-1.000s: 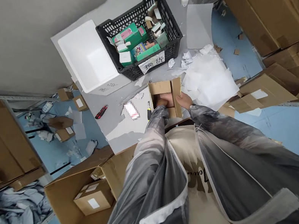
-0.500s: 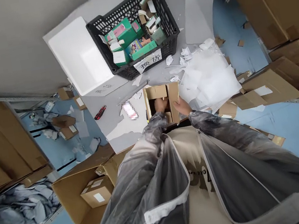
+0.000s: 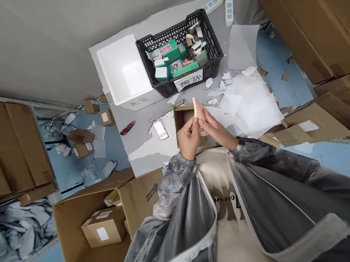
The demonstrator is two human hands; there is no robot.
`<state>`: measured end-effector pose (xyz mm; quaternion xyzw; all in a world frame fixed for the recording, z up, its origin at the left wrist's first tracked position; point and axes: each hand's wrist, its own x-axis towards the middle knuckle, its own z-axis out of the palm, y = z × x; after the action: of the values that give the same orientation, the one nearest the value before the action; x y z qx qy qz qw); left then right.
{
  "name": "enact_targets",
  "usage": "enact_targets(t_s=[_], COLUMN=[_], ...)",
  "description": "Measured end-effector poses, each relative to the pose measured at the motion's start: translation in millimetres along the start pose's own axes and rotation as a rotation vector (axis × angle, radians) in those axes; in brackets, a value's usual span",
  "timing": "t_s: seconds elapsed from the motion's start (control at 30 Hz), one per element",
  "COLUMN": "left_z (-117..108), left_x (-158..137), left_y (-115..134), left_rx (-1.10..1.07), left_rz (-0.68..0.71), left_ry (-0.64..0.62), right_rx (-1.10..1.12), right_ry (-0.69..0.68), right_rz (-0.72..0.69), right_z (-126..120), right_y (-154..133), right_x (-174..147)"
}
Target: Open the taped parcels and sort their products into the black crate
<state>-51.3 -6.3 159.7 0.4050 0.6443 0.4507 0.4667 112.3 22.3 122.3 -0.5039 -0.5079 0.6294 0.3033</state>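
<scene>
Between my hands is a small flat peach-coloured box [image 3: 197, 110], tilted up over an open cardboard box [image 3: 178, 117]. My left hand [image 3: 188, 139] pinches its lower left side. My right hand [image 3: 218, 129] grips it from the right, with the fingers along its side. The cardboard box stands near the front edge of the table, partly hidden behind my hands. To its left lie a phone [image 3: 160, 130] with a blurred screen and a red and black utility knife [image 3: 127, 128].
A black crate [image 3: 183, 82] of small green boxes stands at the back, beside a white foam bin [image 3: 126, 74]. White foam sheets [image 3: 247, 102] and paper scraps lie on the right. A large open carton [image 3: 98, 255] is at the lower left, and two power strips [image 3: 229, 11] lie far back.
Both hands have come up and together, lifting the peach-coloured box out of the cardboard box. Before, my left hand was inside it and my right hand held its flap. The view has shifted.
</scene>
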Motion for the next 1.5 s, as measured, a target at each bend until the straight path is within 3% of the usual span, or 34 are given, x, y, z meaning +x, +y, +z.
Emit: enact_targets(t_s=[0.2, 0.4, 0.67, 1.17, 1.33, 1.5], left_z=[-0.7, -16.9, -41.8, -73.9, -80.5, -85.0], left_x=[-18.0, -31.5, -44.1, -49.7, -48.6, -54.2], left_y=[49.4, 83.7, 86.1, 70.6, 60.7, 57.9], left_rx=[-0.485, -0.605, -0.627, -0.745, -0.760, -0.770], left_rz=[-0.090, -0.035, -0.033, -0.151, -0.189, -0.210], left_ry=[-0.090, -0.088, -0.114, -0.233, -0.282, -0.348], right_rx=[0.453, 0.625, 0.442, 0.525, 0.620, 0.927], right_ry=[-0.083, -0.072, 0.038, 0.046, 0.104, 0.069], right_rz=[-0.067, -0.081, -0.094, -0.154, -0.112, -0.049], right_z=[11.3, 19.3, 33.6, 55.3, 62.5, 72.7], right_y=[-82.2, -122.9, -128.1, -116.1, -110.2, -106.9], right_x=[-19.4, -30.7, -36.6, -50.4, -54.5, -60.8])
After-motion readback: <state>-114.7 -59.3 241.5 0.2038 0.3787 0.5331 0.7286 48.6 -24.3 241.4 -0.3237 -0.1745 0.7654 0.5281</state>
